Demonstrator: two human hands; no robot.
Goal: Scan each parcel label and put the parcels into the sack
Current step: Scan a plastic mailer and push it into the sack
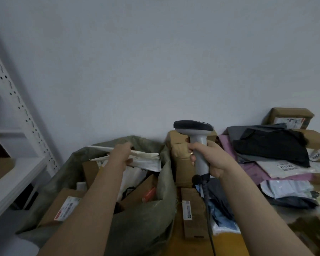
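Left hand (122, 153) is extended over the open mouth of the sack (148, 218), fingers curled round the near edge of a flat white parcel (146, 160), thumb underneath; the grip reads as a pinch on one end, though the fingertips are partly hidden by the parcel itself. The parcel's long axis runs roughly left to right across the sack opening, lying away from the hand toward the sack's right-hand rim, nearly level and above the cartons already inside; one of these, a brown box (63, 206) with a printed label, sits low at the near left of the sack. Right hand (209, 159) is closed firmly round the handle of the scanner (197, 137), head uppermost and facing away toward the wall, its cable (209, 218) trailing down toward the viewer; the scanner is not aimed at the held parcel. Judgement: the step in hand is the deposit, and it falls to the left hand alone, being directly over the opening; releasing or tipping the free end downward should suffice, since the parcel spans much of the mouth and could lodge on the rim if dropped flat. Unsacked parcels (272, 150) are heaped to the right of the scanner, nearer the right hand, with a narrow carton (193, 215) lying just beside the sack.
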